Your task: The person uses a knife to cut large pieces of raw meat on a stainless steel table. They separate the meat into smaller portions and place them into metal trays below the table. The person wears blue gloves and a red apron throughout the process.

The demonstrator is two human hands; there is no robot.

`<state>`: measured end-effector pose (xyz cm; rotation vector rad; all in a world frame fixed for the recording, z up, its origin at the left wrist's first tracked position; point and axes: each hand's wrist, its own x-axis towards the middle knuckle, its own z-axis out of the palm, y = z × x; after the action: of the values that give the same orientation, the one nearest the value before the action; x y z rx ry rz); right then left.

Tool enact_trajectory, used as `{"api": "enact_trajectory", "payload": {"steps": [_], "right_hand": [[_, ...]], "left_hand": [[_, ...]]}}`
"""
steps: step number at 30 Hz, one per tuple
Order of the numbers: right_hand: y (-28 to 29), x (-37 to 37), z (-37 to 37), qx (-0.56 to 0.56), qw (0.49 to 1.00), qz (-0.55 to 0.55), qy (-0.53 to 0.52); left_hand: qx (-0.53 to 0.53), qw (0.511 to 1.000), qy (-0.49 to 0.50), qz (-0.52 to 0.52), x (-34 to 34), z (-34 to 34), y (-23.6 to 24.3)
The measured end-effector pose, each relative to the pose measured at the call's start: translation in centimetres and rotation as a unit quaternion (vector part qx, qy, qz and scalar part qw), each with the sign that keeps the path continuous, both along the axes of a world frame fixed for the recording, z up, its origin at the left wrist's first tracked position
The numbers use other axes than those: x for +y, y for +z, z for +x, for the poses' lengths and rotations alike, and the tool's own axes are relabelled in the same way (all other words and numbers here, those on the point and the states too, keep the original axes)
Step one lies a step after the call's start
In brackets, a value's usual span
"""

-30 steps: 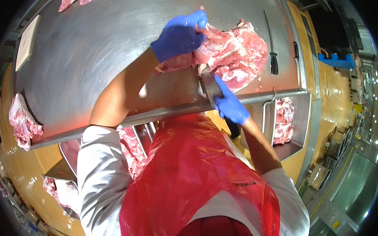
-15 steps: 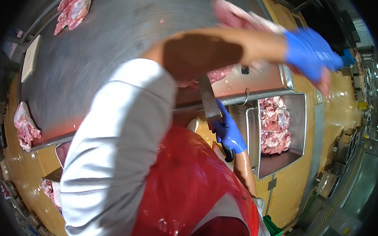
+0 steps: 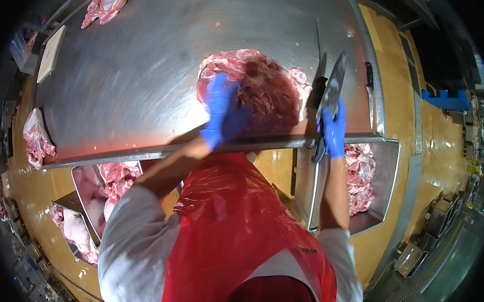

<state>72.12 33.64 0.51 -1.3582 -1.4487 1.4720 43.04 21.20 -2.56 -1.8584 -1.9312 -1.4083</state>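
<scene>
A large slab of raw meat [image 3: 267, 92] lies on the metal table [image 3: 164, 59], close to its front edge. My left hand [image 3: 220, 109], in a blue glove, rests on the near left part of the meat with its fingers stretched out; it is slightly blurred. To the right of the meat, my gloved right hand [image 3: 333, 128] is wrapped round a knife, whose long broad blade [image 3: 336, 82] points away from me over the table. Just left of that blade lies a thin rod [image 3: 317, 37], with a black handle [image 3: 319, 86] beside the meat.
Another black-handled knife [image 3: 370, 84] lies by the table's right edge. Smaller meat pieces [image 3: 108, 1] lie at the far left and a meat piece [image 3: 37, 140] at the near left corner. Metal tubs of meat stand below the front edge, a right tub [image 3: 392, 181] and a left tub [image 3: 89, 195].
My left arm has swung back from the far right to the near side, and the slab now lies before me. My right hand has moved up and right with the knife, its blade over the table.
</scene>
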Motion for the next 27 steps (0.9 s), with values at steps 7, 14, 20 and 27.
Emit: {"api": "enact_trajectory", "payload": {"steps": [7,14,20,27], "right_hand": [[-7.2,4.0,-8.6,-0.013,0.993,0.12,-0.006],[-5.2,-3.4,-15.1,-0.029,0.987,0.153,-0.043],[-4.0,2.7,-16.8,-0.042,0.985,0.162,0.035],[-7.4,6.5,-18.6,-0.026,0.968,0.244,0.061]], "left_hand": [[-0.423,0.904,0.048,-0.047,-1.1,-4.2,-3.4],[-0.341,0.915,-0.113,-0.181,10.7,-16.3,-6.4],[-0.148,0.954,-0.051,-0.255,5.2,-15.8,-3.4],[-0.361,0.899,0.072,-0.24,-3.4,-11.8,-5.6]]}}
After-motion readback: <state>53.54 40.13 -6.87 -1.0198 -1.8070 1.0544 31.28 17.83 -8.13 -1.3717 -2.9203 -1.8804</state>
